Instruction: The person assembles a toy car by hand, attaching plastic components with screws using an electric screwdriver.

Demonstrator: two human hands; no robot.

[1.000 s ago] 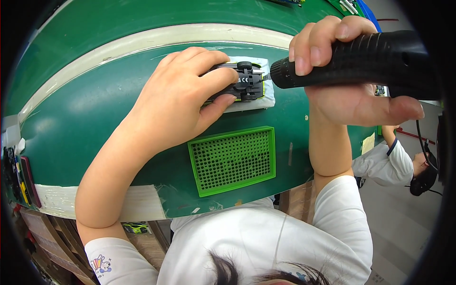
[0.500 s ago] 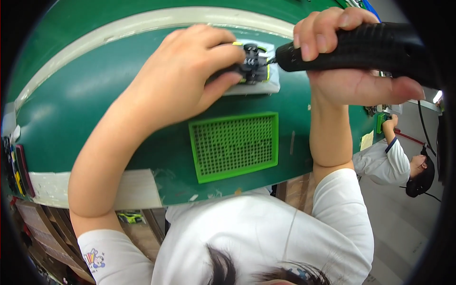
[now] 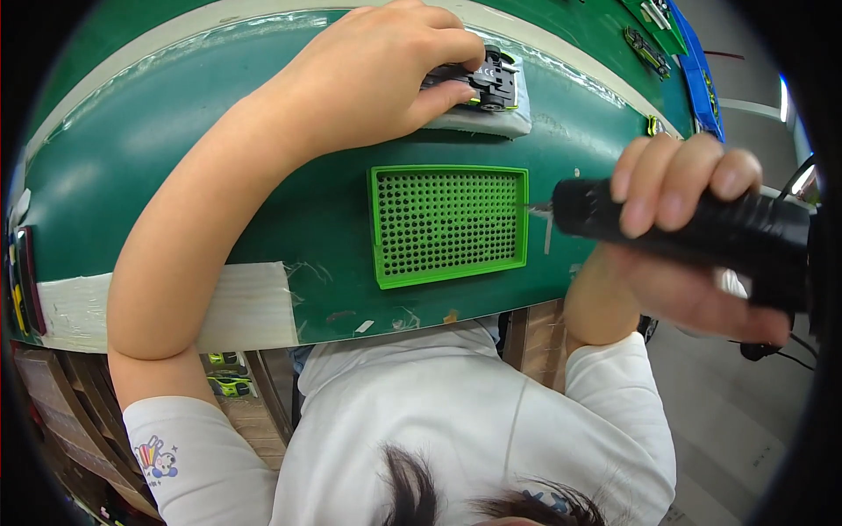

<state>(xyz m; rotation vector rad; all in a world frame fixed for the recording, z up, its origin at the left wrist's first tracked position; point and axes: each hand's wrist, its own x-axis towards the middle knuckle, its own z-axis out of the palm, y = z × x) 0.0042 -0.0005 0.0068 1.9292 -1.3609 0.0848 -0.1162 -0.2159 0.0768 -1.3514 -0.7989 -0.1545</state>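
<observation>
At the far middle of the table, my left hand is closed around a toy car, gripping its side. The car has a black underside with wheels facing up and yellow-green trim, and rests on a pale cloth-like pad. My palm and fingers hide part of it. On the right, my right hand is wrapped round a black electric screwdriver, held sideways. Its bit points left at the right rim of a green tray full of small holes. Whether the bit touches the rim I cannot tell.
Another toy car lies at the far right, near a blue bin edge. A beige strip curves along the far side of the table. Below the near edge, yellow-green cars sit in a wooden compartment. A cable hangs right.
My right hand has drawn the screwdriver away from the car, nearer to me and beside the tray. My left hand still grips the car. The whole view has shifted slightly.
</observation>
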